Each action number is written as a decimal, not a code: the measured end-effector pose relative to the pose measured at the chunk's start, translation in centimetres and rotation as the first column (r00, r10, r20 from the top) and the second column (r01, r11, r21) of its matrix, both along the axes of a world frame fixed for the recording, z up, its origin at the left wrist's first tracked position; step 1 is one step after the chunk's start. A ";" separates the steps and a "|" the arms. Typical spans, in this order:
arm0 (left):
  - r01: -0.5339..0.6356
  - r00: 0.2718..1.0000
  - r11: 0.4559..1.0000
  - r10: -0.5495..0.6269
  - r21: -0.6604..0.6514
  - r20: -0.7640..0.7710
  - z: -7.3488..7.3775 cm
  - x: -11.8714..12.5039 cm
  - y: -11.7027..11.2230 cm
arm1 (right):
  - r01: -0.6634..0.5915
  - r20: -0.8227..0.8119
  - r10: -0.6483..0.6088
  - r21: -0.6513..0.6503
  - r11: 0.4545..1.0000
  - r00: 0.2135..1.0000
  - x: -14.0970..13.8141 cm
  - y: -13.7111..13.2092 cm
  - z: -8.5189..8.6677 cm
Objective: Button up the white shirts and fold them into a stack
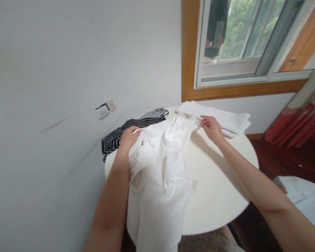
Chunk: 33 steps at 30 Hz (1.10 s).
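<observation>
A rumpled white garment (160, 175), probably a shirt, lies along the round white table (215, 196) and hangs over its front edge. My left hand (129, 137) is closed on its far left part, thumb toward the cloth. At the far right corner of the garment, my right hand (211, 127) pinches the fabric between thumb and fingers. Just beyond my left hand sits a black-and-white striped garment (120, 134). A folded white cloth (217, 117) rests at the back right of the table, close behind my right hand.
A white wall (55, 87) with a socket (103, 111) runs along the left and back. Above the table is a wood-framed window (190, 70). A red-and-white curtain (286, 122) hangs at right, and white papers or cloth (304, 196) lie at lower right.
</observation>
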<state>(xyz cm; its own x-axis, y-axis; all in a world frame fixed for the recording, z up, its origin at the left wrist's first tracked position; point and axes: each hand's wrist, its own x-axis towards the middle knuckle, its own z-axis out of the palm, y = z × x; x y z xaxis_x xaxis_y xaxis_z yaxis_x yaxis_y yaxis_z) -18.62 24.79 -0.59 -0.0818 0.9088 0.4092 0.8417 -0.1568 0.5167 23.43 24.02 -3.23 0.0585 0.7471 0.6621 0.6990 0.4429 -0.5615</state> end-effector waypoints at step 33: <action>0.375 0.908 0.910 -0.399 -0.177 -0.129 -3.7 7.5 -0.1 | 0.237 0.345 -0.095 -0.397 0.887 0.934 -5.7 1.2 -2.9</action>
<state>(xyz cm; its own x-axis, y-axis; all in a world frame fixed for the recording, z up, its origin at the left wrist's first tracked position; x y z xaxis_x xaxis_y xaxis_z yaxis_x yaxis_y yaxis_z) -11.10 24.71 -4.25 0.3430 0.9057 0.2492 0.8024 -0.4204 0.4236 17.74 25.17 -6.12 0.0542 0.9564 0.2870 0.9083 0.0722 -0.4119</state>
